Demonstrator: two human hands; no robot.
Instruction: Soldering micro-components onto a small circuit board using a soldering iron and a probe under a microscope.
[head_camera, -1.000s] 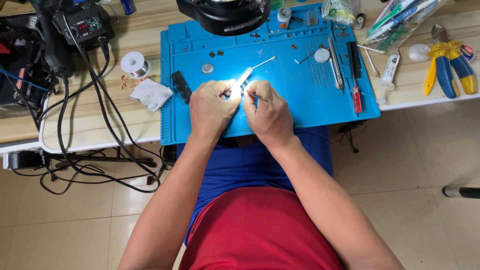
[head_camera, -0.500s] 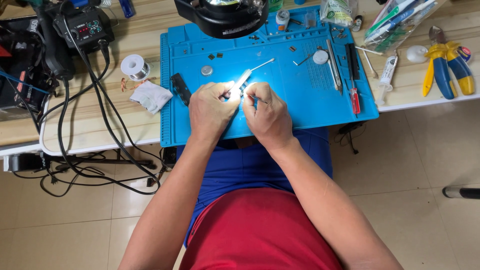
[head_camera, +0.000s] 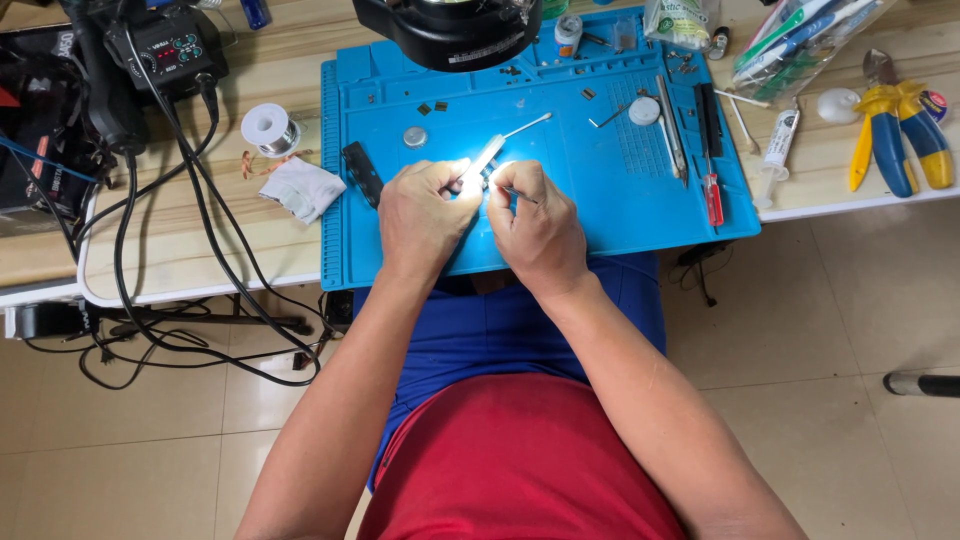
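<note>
Both hands met over the near half of the blue mat (head_camera: 600, 215), which lay on the wooden surface (head_camera: 200, 240). The left hand (head_camera: 425, 215) was curled, its fingertips pinching the near end of a slim silver tool (head_camera: 490, 155) that slanted up and away toward the right. A bright light fell on that spot, so the small part under the fingers could not be made out. The right hand (head_camera: 540, 225) sat just beside the left, knuckles nearly touching, fingers pressed together around a thin metal pick (head_camera: 520, 193) whose tip pointed left toward the lit spot.

Above the hands, at the far edge of the mat, hung the black head of a magnifier lamp (head_camera: 450, 30). A round silver disc (head_camera: 414, 136) and a flat black bar (head_camera: 362, 172) lay on the mat to the left of the hands. To the right, a white disc (head_camera: 644, 110), tweezers (head_camera: 670, 130) and a red-handled screwdriver (head_camera: 712, 185) lay near the mat's right side.

Off the mat to the left stood a solder spool (head_camera: 268, 128) with a crumpled white cloth (head_camera: 303, 188) near it, and farther left a black station (head_camera: 175, 50) with cables (head_camera: 150, 250) trailing over the edge. At the far right lay yellow-and-blue pliers (head_camera: 900, 135) and a white syringe (head_camera: 778, 145).
</note>
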